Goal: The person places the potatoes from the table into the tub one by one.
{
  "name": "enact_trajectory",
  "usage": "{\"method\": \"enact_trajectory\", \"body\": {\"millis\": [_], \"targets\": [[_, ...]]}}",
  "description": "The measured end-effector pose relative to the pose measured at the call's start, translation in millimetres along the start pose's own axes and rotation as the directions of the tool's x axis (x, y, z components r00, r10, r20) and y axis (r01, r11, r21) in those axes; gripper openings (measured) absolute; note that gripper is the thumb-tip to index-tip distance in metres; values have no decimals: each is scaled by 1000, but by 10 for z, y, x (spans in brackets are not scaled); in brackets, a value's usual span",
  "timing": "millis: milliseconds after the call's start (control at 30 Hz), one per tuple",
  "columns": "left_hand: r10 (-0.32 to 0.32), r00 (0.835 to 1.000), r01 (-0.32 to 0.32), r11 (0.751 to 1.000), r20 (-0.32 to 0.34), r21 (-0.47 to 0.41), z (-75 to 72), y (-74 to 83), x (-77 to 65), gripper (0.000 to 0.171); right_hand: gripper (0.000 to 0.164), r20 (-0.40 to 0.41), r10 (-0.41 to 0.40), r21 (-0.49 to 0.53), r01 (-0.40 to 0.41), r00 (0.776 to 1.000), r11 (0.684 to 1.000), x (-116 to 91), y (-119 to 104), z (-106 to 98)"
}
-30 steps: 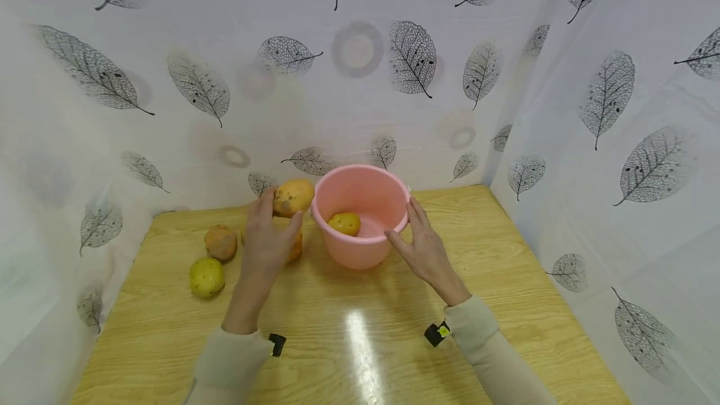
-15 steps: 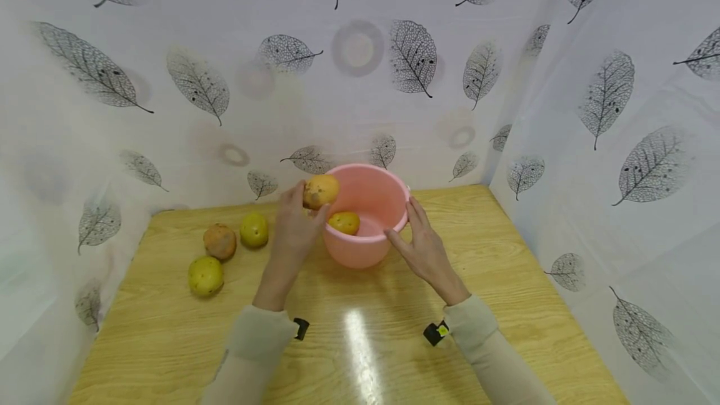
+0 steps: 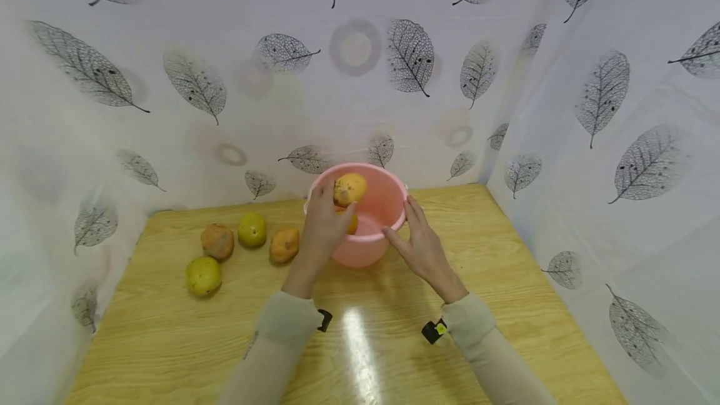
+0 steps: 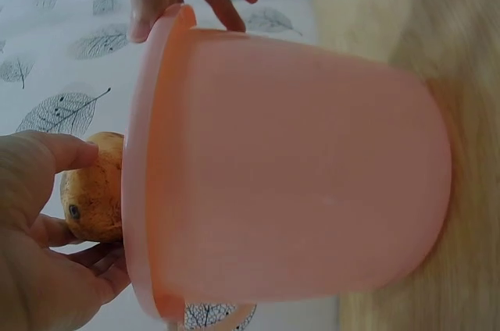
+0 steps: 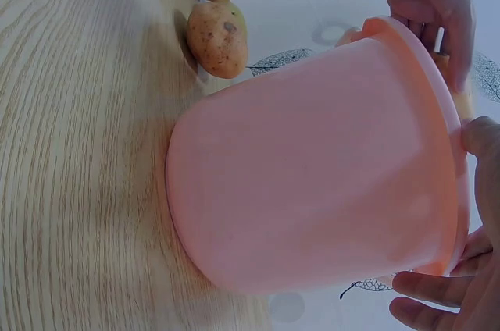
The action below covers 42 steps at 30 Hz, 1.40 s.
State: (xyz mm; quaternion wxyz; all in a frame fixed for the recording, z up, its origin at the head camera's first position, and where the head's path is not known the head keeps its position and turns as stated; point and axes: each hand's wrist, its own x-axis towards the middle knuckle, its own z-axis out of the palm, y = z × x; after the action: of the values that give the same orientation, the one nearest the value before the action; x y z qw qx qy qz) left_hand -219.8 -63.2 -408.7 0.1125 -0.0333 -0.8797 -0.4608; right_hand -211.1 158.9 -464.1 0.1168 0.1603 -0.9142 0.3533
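Note:
My left hand holds a brown potato over the mouth of a pink plastic bucket. In the left wrist view the thumb and fingers grip this potato at the rim. Inside the bucket lies a yellowish potato, partly hidden by my left hand. My right hand grips the bucket's right rim, its thumb on the near side and its fingers farther round. The bucket stands upright on the wooden table.
Left of the bucket lie a brown potato, a yellow-green round one, another brown potato and a second yellow-green one. A leaf-patterned white sheet hangs behind the wooden table and at its sides.
My left hand has carried the brown potato rightward from beside the bucket to over its opening, uncovering potatoes on the table. My right hand has stayed on the rim.

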Motion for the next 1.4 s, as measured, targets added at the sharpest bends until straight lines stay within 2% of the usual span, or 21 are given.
{"method": "enact_trajectory", "body": {"millis": [67, 267, 867, 1033, 1167, 1333, 1400], "targets": [[7, 1000, -7, 1000, 14, -2, 39, 9, 13, 78, 85, 2, 0, 2, 0, 1000, 1000, 4, 2, 0], [-29, 998, 27, 998, 53, 51, 112, 21, 57, 80, 85, 6, 8, 6, -8, 1000, 1000, 7, 2, -5], [-70, 994, 60, 990, 79, 125, 212, -3, 107, 79, 84, -3, -1, -4, 1, 1000, 1000, -5, -15, 0], [-47, 995, 35, 989, 83, 146, 220, -32, 112, 72, 84, -3, -2, -1, 2, 1000, 1000, -5, -11, 7], [-22, 997, 13, 993, 72, 119, 215, -48, 100, 67, 84, 2, 2, 3, -2, 1000, 1000, -5, -15, 9], [51, 999, -51, 998, 3, 47, 176, -103, 73, 60, 83, -9, -4, 0, 4, 1000, 1000, -6, -17, 12], [90, 995, -89, 995, -48, 35, 142, -152, 60, 56, 83, -12, -1, -1, 1, 1000, 1000, -7, -17, 12]]}}
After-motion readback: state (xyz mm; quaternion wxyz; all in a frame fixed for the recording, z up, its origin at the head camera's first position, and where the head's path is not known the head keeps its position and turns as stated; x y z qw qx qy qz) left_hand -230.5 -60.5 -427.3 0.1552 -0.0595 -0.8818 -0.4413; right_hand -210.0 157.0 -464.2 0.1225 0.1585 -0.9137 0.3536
